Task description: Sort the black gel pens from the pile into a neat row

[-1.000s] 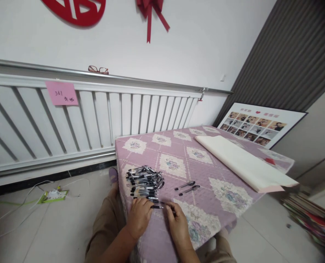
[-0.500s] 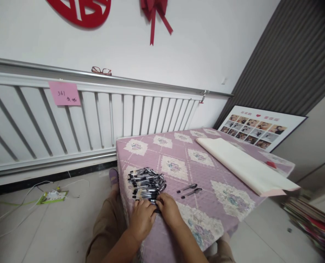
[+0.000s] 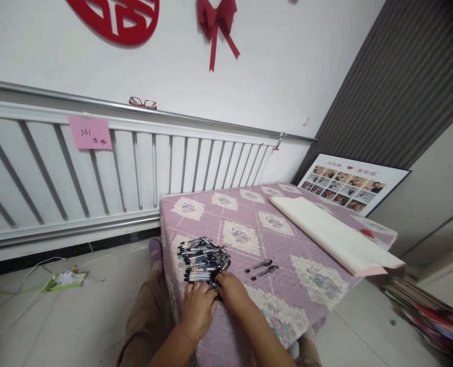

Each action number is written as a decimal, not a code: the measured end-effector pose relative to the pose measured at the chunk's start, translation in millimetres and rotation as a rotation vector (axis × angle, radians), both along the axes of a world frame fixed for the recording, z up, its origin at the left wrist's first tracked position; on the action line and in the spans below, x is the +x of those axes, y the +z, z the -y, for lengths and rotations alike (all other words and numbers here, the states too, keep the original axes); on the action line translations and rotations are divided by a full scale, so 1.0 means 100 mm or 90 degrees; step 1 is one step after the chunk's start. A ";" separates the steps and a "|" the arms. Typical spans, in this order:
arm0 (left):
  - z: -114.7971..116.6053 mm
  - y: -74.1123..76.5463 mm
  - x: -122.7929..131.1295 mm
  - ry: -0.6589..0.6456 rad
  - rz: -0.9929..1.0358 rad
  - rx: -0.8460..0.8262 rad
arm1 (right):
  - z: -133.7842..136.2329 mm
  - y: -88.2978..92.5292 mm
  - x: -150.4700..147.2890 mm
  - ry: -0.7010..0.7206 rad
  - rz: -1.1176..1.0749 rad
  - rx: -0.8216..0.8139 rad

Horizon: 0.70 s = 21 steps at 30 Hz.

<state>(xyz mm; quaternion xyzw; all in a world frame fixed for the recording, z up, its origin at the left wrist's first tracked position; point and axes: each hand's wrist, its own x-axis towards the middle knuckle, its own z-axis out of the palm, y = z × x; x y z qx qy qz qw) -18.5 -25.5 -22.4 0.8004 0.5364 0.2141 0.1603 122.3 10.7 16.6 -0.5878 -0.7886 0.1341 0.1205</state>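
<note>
A heap of black-capped clear pens (image 3: pixel 201 255) lies on the purple patterned tablecloth (image 3: pixel 245 204), near its left corner. At the near end of this heap, my left hand (image 3: pixel 198 308) has its fingers curled down onto pens. My right hand (image 3: pixel 232 294) presses in from the right, its fingers closed on the other ends of those pens. Both hands nearly meet, and they hide most of what they grip. Two separate pens, one farther (image 3: pixel 259 266) and one nearer (image 3: pixel 265 273), lie side by side to the right of the heap.
A long cream paper sheet (image 3: pixel 325 232) lies across the table's right side. Behind stands a white radiator (image 3: pixel 195 163) with a pink note (image 3: pixel 90 132) and red glasses (image 3: pixel 142 103) above. A photo board (image 3: pixel 352 178) leans at the back right. A power strip (image 3: pixel 68 280) sits on the floor.
The view has shifted slightly. Both hands stay at the near end of the heap, and slightly more of the nearest pens shows above my left fingers.
</note>
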 end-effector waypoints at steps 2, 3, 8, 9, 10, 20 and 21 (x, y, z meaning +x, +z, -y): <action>0.00 0.01 0.00 -0.001 0.008 -0.004 | 0.04 0.03 0.05 -0.006 -0.017 0.015; 0.01 0.01 0.00 -0.002 0.011 -0.002 | 0.07 0.03 0.08 -0.019 -0.043 0.032; 0.02 0.02 -0.01 -0.005 0.006 0.012 | 0.24 -0.06 0.31 -0.204 -0.309 0.121; 0.02 0.02 -0.02 -0.005 0.006 0.012 | 0.28 -0.10 0.34 -0.247 -0.368 0.128; 0.02 0.02 -0.02 -0.006 0.005 0.012 | 0.32 -0.15 0.36 -0.283 -0.427 0.129; 0.04 0.02 -0.01 0.005 -0.014 0.025 | 0.61 -0.52 0.28 -0.362 -0.670 0.072; 0.04 0.02 -0.01 0.006 -0.015 0.025 | 0.61 -0.53 0.28 -0.368 -0.677 0.073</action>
